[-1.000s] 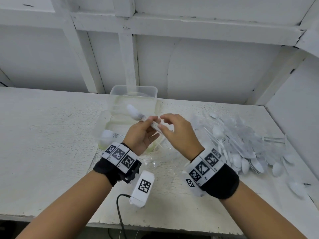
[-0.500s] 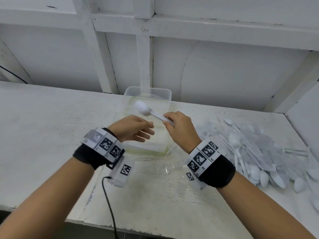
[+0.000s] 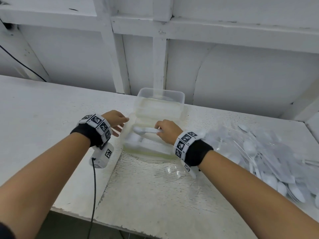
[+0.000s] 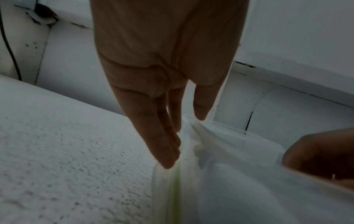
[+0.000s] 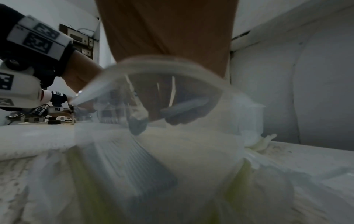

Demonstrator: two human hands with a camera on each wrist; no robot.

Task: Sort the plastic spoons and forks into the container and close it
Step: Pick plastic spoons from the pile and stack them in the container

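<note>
A clear plastic container (image 3: 128,144) lies open on the white table, its hinged lid (image 3: 161,96) tilted up at the back. Several white forks (image 3: 146,141) lie along its near side. My right hand (image 3: 166,131) is inside the container and pinches the handle of a white spoon (image 3: 140,130), bowl pointing left, just above the forks. My left hand (image 3: 117,122) is at the container's left wall with its fingers (image 4: 162,144) straight and touching the rim (image 4: 184,151). In the right wrist view the curved container wall (image 5: 153,63) blurs most of the picture.
A big loose heap of white spoons and forks (image 3: 259,152) covers the table on the right. A crumpled clear wrapper (image 3: 174,171) lies in front of the container. White wall beams stand close behind. A black cable (image 3: 94,187) hangs from my left wrist over the table's front edge.
My right hand has carried the spoon down from above the container into it. My left hand has let go and moved left to the container's side wall.
</note>
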